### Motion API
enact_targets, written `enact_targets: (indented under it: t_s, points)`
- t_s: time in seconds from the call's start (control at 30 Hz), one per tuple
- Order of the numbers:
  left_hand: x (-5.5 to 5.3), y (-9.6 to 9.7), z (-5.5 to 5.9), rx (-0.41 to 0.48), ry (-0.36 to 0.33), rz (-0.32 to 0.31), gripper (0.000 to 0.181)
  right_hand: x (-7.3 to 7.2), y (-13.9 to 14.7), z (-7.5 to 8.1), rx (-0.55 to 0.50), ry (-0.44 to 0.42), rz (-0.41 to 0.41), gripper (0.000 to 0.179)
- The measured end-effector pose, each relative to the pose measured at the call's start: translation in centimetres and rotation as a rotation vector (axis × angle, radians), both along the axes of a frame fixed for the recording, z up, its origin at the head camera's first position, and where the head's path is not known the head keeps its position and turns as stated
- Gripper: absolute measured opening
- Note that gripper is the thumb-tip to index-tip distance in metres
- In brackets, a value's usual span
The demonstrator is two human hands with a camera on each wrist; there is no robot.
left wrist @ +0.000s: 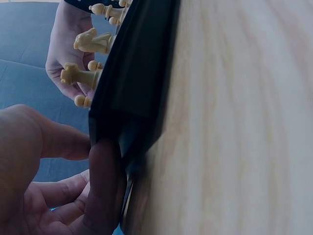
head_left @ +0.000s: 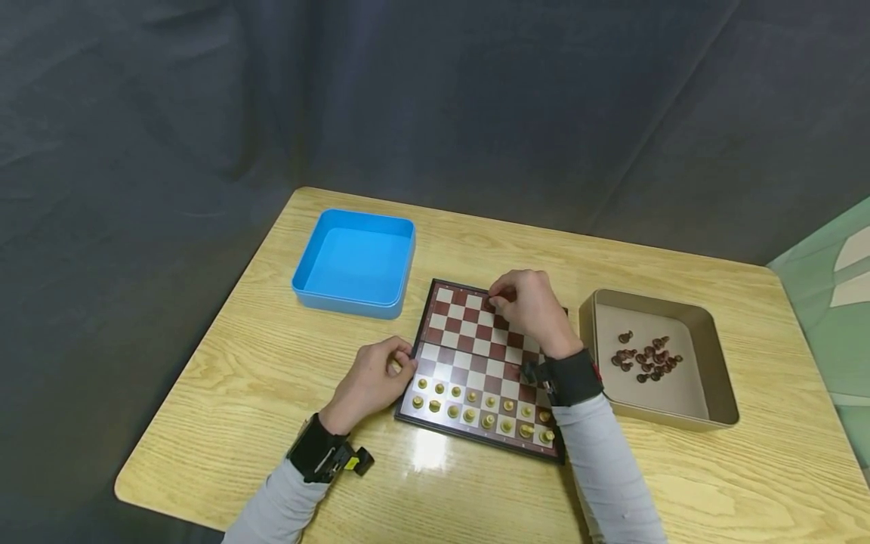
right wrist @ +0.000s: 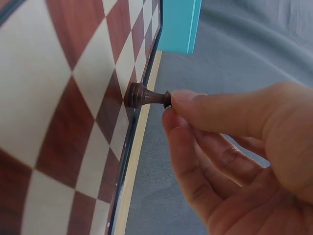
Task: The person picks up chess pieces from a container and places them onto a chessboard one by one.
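A brown-and-white chessboard (head_left: 469, 329) lies on the table, with two rows of cream-yellow chess pieces (head_left: 488, 421) along its near side. At its far edge, the right hand (head_left: 533, 306) pinches a dark brown chess piece (right wrist: 142, 96) by its top. The piece's base meets a square in the outermost row; fingertips hide its head. By the board's left edge is the left hand (head_left: 372, 374). The left wrist view shows its thumb and a finger gripping the black rim (left wrist: 132, 73) near the corner. A cream knight (left wrist: 93, 41) and rook (left wrist: 80, 75) stand above that rim.
To the right of the board stands a tan box (head_left: 618, 393) with several dark chess pieces (head_left: 655, 359) lying loose in it. A blue box (head_left: 353, 264) sits at the back left of the wooden table (head_left: 251, 355). Dark cloth (head_left: 442, 113) hangs behind.
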State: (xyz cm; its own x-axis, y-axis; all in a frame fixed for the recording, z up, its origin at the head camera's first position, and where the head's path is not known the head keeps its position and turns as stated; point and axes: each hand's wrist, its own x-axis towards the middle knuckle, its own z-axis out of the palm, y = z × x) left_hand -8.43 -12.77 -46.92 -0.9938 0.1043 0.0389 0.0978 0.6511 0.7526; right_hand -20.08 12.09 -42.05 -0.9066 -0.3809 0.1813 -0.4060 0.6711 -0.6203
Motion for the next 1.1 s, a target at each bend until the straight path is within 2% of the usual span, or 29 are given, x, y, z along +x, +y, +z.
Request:
enact_targets:
  t_s: [0.2, 0.4, 0.67, 1.1]
  points:
    - [0.0, -0.1, -0.1, 0.014, -0.001, -0.018, 0.008, 0.1, 0.1, 0.4, 0.01, 0.0, -0.009, 0.014]
    - [0.1, -0.3, -0.2, 0.038, -0.024, 0.004, 0.007, 0.8, 0.2, 1.9, 0.007, 0.035, 0.01, 0.017]
    - [0.0, 0.0, -0.1, 0.029, -0.012, -0.008, 0.006, 2.2, 1.4, 3.6, 0.04, 0.088, -0.002, 0.017]
    - [0.1, 0.0, 0.0, 0.047, -0.046, -0.001, 0.007, 4.7, 3.9, 4.2, 0.052, 0.139, -0.029, 0.01]
